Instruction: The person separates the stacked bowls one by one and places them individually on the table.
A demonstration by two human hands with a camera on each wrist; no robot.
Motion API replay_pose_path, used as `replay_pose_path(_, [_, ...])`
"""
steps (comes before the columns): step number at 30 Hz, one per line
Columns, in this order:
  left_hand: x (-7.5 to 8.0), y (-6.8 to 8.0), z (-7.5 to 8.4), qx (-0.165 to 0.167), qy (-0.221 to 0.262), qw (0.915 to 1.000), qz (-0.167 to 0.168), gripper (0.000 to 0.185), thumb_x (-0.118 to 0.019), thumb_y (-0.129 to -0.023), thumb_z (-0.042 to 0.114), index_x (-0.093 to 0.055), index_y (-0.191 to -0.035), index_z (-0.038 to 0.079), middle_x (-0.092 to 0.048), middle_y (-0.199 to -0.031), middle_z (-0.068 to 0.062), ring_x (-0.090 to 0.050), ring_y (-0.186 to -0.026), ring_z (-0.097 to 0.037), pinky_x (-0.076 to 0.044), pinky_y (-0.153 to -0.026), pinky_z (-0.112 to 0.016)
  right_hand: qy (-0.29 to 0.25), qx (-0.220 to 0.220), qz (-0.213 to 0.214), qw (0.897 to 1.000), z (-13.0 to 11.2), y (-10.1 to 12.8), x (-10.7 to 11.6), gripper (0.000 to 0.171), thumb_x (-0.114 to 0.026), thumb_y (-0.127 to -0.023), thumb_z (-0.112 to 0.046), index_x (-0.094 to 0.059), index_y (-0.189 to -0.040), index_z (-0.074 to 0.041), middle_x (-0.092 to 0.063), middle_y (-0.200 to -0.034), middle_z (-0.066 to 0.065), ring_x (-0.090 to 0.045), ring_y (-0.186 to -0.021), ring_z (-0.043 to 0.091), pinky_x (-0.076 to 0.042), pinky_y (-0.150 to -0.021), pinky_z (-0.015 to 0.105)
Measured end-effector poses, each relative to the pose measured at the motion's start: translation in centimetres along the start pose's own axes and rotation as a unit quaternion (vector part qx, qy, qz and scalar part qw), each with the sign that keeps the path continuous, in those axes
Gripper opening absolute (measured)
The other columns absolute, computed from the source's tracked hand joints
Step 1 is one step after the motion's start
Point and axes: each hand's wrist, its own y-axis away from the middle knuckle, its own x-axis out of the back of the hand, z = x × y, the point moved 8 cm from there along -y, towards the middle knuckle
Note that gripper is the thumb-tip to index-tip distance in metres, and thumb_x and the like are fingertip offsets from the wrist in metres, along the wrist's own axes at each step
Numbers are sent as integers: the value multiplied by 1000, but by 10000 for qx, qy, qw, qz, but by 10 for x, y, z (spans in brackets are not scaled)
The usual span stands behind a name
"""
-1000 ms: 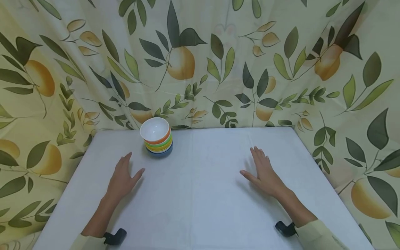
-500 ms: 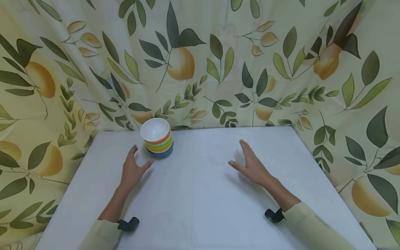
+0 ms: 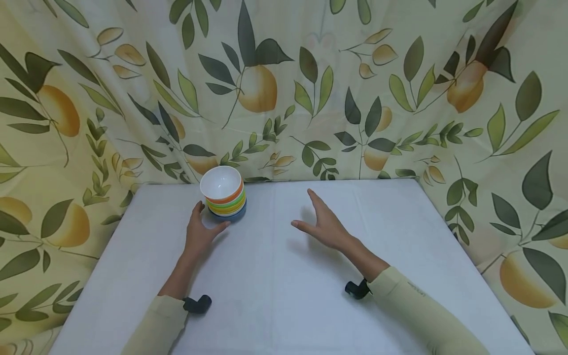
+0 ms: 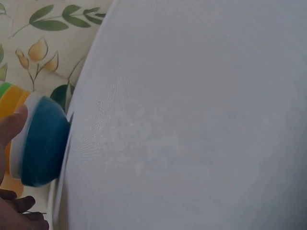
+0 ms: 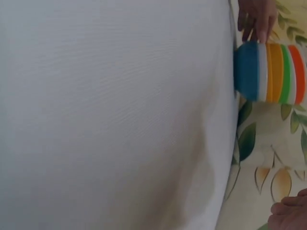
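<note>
A stack of nested bowls stands at the far left part of the table. Its top bowl is white inside with an orange outer band; green, yellow and white bands follow below, and a blue bowl is at the bottom. My left hand is right at the stack's near left side, thumb and fingers spread apart around it. In the left wrist view the thumb overlaps the lower bowls. To the right of the stack, my right hand hovers over the table, thumb spread from straight fingers, holding nothing.
A white cloth covers the table. Behind its far edge and along both sides hangs a curtain printed with fruit and leaves. Each wrist carries a small black camera, such as the left wrist camera.
My left hand has moved forward and right to the side of the bowl stack. The right hand has swung left and forward toward the stack. The bowls have stayed in place.
</note>
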Motion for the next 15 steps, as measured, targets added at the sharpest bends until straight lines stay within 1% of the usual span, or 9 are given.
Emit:
replay_pose_path(3, [-2, -5, -1, -26, 56, 10000, -4, 115, -89, -87, 37, -14, -168, 5, -24, -170, -21, -19, -158, -37, -23, -127, -56, -38, 97, -64, 9999, -13, -12, -7, 110, -74, -93, -58, -12, -169, -8, -16, -174, 12, -18, -159, 31, -21, -128, 54])
replay_pose_path(8, [-8, -13, -3, 22, 235, 9997, -90, 116, -89, -86, 38, -14, -168, 7, -24, -171, -19, -19, -158, -35, -20, -128, -56, -184, 270, -180, 9993, -36, -29, -17, 111, -74, -91, -61, -14, -169, -9, -19, -174, 11, -20, -159, 29, -23, -127, 54])
replay_pose_path(11, [-10, -16, -4, 41, 390, 9992, -98, 116, -90, -85, 38, -15, -168, 8, -24, -171, -17, -18, -158, -34, -18, -128, -56, -328, 307, -221, 9987, -48, -39, -24, 112, -76, -90, -59, -15, -169, -8, -19, -174, 11, -20, -159, 29, -24, -127, 54])
replay_pose_path(15, [-14, -17, -7, -52, 502, 9987, -63, 117, -92, -83, 37, -17, -168, 8, -25, -171, -15, -19, -158, -33, -18, -128, -54, -435, 324, -275, 9981, -62, -49, -36, 113, -77, -89, -59, -16, -169, -7, -20, -174, 11, -21, -158, 29, -26, -126, 55])
